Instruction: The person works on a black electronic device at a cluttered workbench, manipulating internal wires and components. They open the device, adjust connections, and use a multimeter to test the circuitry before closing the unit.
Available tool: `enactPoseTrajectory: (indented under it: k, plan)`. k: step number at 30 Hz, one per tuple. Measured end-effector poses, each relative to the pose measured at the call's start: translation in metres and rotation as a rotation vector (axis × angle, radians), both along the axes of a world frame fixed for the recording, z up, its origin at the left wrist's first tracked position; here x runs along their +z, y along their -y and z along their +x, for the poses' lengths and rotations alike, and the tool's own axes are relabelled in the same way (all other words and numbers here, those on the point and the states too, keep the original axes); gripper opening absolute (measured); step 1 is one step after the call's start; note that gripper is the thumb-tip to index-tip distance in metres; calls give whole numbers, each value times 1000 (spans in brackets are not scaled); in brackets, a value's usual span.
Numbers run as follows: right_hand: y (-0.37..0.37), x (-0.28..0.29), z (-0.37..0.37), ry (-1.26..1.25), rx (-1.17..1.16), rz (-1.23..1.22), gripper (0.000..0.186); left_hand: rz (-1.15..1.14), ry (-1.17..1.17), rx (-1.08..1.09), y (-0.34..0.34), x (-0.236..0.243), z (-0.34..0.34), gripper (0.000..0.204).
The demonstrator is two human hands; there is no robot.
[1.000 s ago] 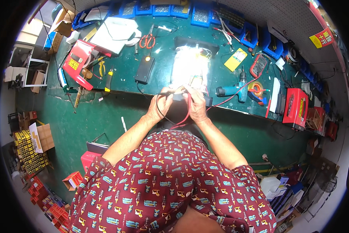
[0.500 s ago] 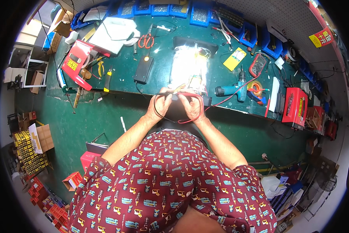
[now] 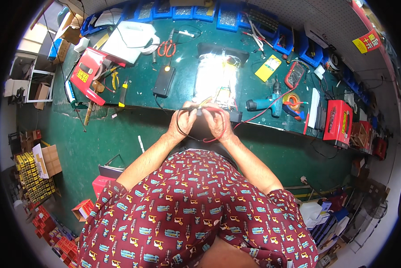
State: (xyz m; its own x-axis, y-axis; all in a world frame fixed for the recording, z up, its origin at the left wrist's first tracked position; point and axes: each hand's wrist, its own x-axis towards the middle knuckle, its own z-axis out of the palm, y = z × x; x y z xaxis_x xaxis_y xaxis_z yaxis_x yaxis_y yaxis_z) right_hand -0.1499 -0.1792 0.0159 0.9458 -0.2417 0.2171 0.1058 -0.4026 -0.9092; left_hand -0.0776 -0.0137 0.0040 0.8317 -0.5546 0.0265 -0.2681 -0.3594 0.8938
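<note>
My left hand is closed around a black test probe, whose black lead loops below it. My right hand pinches a red test probe; its red lead runs right to a red multimeter. Both hands meet at the bench's near edge, fingertips close together. Small wires show just beyond them, by a brightly lit, glaring white unit in a dark housing. The probe tips are too small to make out.
On the green bench lie a black power adapter, a teal cordless drill, tape rolls, a yellow card and red-handled scissors. Red casings stand left, a red machine right. Blue bins line the back.
My right hand has shifted slightly left, and its red lead loop has drawn in closer to the fingers. My left hand stays nearly still.
</note>
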Motion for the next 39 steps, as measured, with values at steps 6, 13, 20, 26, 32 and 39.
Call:
enactPoseTrajectory:
  k: [6, 13, 20, 26, 32, 39]
  plan:
    - [-9, -14, 0, -148, 10, 207, 11, 54, 71, -3, -7, -4, -3, 22]
    - [-4, 6, 1, -30, -11, 88, 14, -30, 119, -11, 0, 11, -5, 14]
    - [-3, -4, 4, -57, -10, 21, 15, -33, 80, -27, -1, 13, -3, 14]
    - [-3, -10, 5, -60, 6, 19, 15, -14, 125, -30, -3, 7, -2, 15]
    - [-3, -4, 4, -49, -10, 29, 16, -7, 92, -36, -2, 12, -3, 15]
    - [-1, -3, 3, -77, -7, 19, 14, -10, 97, -42, -1, 10, -3, 15]
